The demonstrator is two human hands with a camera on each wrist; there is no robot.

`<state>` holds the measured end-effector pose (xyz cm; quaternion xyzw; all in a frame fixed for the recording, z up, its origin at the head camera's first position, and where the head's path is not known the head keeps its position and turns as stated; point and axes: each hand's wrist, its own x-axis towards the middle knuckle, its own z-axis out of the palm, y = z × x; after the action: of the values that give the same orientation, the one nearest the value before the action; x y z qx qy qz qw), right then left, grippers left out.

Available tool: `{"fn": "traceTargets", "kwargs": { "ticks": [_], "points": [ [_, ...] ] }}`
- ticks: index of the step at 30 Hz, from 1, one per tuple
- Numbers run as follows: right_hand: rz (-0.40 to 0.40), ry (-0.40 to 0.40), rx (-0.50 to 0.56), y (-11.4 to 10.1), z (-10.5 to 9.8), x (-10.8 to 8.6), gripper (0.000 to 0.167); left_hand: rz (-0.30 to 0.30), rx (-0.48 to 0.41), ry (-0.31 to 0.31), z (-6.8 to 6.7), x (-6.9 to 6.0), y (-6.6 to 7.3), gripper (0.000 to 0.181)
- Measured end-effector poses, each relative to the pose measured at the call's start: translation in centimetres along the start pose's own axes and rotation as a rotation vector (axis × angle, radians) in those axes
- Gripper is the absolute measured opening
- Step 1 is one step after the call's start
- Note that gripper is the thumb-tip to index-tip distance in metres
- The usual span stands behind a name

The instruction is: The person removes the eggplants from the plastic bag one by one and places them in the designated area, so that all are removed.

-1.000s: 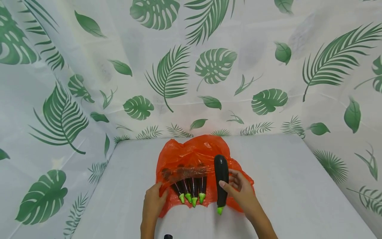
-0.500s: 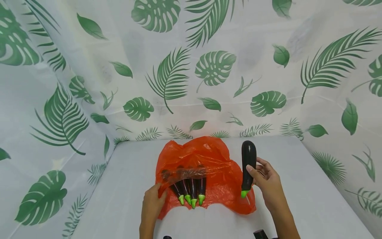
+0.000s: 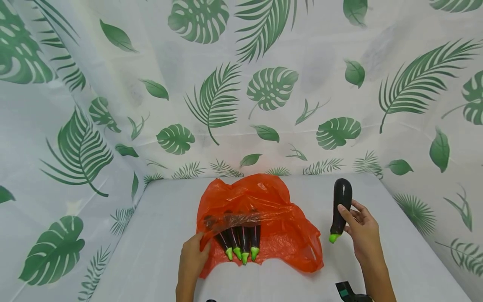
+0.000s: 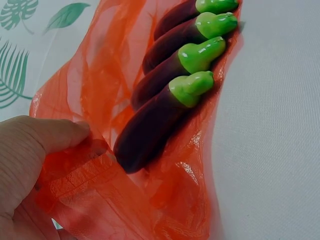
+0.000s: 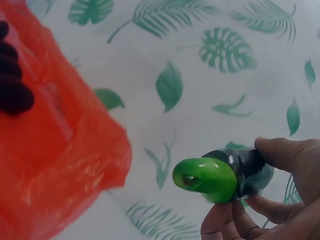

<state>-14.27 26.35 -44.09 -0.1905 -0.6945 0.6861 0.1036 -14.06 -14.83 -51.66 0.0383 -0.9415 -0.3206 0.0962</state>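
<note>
An orange plastic bag [image 3: 281,243] lies spread on a pale counter [image 3: 162,235] as I work with both hands. My left hand [image 3: 193,253] pinches the film at the bag's left edge, thumb on top. My right hand [image 3: 364,228], to the right of the bag and apart from it, grips a dark eggplant [image 3: 342,195] between thumb and fingers, its green stem end pointing toward me. Four more eggplants [image 3: 245,241] lie side by side in the bag, their far ends seen dimly through the film, their green stem ends bare at the bag's near edge.

The counter shows on both sides of the bag and in front of it, whitish, with a fine grain in the left wrist view. Just beyond the bag, white cloth [image 3: 234,155] printed with green fronds and leaves rises as a backdrop; more of it hangs well to the left and right of the bag, creased in places. In front of the bag, to its right, a black device [image 3: 349,293] sits at my right wrist, cut off by the lower edge of the view.
</note>
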Motion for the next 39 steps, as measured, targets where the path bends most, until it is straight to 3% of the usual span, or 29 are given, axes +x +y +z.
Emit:
{"fn": "traceTargets", "kwargs": {
  "ticks": [6, 12, 20, 31, 39],
  "points": [
    [0.101, 0.010, -0.022, 2.2, -1.4, 1.8, 0.076, -0.025, -0.001, -0.019, 0.1, -0.1, 0.1, 0.012],
    [0.192, -0.034, -0.205, 5.1, -1.8, 3.7, 0.078, -0.018, 0.000, -0.015, 0.2, -0.1, 0.1, 0.011],
    [0.200, -0.077, -0.356, 7.9, -1.7, 5.0, 0.081, 0.010, 0.007, 0.002, 0.1, 0.0, 0.0, 0.014],
    [0.190, -0.105, -0.487, 8.5, -1.0, 5.8, 0.081, 0.031, -0.002, 0.010, 0.5, 0.1, -0.1, 0.017],
    [0.194, -0.126, -0.581, 8.7, -0.8, 6.7, 0.079, 0.008, -0.005, -0.010, 0.6, 0.2, -0.2, 0.018]
  ]
}}
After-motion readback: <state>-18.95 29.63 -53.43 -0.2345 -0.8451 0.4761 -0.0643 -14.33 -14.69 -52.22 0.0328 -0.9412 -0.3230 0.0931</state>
